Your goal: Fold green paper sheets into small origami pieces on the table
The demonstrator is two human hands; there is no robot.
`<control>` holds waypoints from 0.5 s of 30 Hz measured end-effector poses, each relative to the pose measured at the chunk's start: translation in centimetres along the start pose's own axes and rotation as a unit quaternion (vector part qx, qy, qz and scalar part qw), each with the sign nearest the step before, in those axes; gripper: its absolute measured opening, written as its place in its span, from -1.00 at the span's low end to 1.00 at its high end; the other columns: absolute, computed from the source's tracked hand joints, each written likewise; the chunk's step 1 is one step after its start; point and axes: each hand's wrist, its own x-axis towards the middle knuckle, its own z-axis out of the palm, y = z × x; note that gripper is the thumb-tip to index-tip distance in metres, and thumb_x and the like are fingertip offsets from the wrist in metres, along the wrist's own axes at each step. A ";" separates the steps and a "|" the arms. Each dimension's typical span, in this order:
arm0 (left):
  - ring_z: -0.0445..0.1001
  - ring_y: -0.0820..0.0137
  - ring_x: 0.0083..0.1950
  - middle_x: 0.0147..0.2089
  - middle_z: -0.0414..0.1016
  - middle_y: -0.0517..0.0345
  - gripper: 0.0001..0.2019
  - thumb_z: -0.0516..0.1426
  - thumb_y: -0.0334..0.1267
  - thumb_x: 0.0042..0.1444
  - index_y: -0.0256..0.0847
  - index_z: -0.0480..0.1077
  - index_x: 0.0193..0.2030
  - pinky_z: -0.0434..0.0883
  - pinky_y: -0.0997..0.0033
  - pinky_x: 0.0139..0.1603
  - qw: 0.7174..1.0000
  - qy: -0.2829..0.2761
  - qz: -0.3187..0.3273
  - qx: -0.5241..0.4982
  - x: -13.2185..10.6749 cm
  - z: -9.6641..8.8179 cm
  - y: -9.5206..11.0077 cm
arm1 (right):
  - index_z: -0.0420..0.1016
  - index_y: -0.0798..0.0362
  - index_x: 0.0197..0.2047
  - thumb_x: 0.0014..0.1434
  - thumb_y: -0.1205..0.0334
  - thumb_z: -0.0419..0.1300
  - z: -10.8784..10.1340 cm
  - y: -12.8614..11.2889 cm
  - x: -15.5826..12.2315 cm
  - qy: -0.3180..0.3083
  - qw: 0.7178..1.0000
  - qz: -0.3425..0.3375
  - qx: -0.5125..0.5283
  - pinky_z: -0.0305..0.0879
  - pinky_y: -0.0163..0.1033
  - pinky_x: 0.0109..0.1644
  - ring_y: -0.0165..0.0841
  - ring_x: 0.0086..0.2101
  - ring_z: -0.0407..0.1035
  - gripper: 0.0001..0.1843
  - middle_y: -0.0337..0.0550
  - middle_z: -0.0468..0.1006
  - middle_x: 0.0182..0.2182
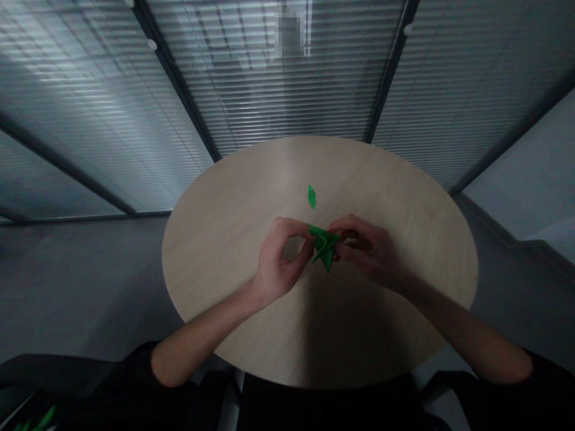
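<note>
A folded green paper piece with several pointed tips is held between my two hands over the middle of the table. My left hand pinches its left side between thumb and forefinger. On the other side, the fingers of my right hand close on its right edge; some of them are hidden behind the folds. Just beyond my hands lies a small green leaf-shaped piece, flat on the wood and touched by neither hand.
The round wooden table has its near edge close to my body. Glass panels with blinds and dark frames stand behind it. Some green pieces show at the bottom left, beside my dark sleeve.
</note>
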 end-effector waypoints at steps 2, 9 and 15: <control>0.53 0.38 -0.17 -0.18 0.57 0.12 -0.87 0.20 -0.46 0.30 -0.15 0.43 -0.11 0.48 0.34 -0.19 1.000 -0.020 0.011 -0.004 0.2 -0.1 0.2 | 0.55 0.03 -0.07 0.28 0.17 0.36 0.0 0.0 0.0 0.004 1.000 0.013 0.000 0.60 -0.35 -0.29 -0.41 -0.34 0.59 -0.81 -0.19 0.60 -0.26; 0.59 0.26 -0.02 -0.04 0.58 -0.05 -0.69 0.20 -0.48 0.13 -0.18 0.44 0.02 0.59 0.20 -0.06 0.995 -0.079 0.051 -0.020 0.7 -0.5 1.3 | 0.57 0.02 -0.11 0.24 0.15 0.40 -0.1 0.2 -0.1 0.029 0.999 0.028 0.006 0.59 -0.32 -0.31 -0.40 -0.40 0.60 -0.80 -0.21 0.64 -0.35; 0.64 0.32 -0.05 -0.06 0.62 0.01 -0.83 0.26 -0.42 0.27 -0.17 0.47 -0.04 0.62 0.27 -0.05 0.996 -0.073 0.035 -0.023 0.5 -0.4 1.3 | 0.59 0.02 -0.16 0.22 0.19 0.39 0.0 -0.1 -0.2 0.047 0.998 0.017 -0.022 0.57 -0.34 -0.32 -0.42 -0.42 0.57 -0.86 -0.24 0.61 -0.41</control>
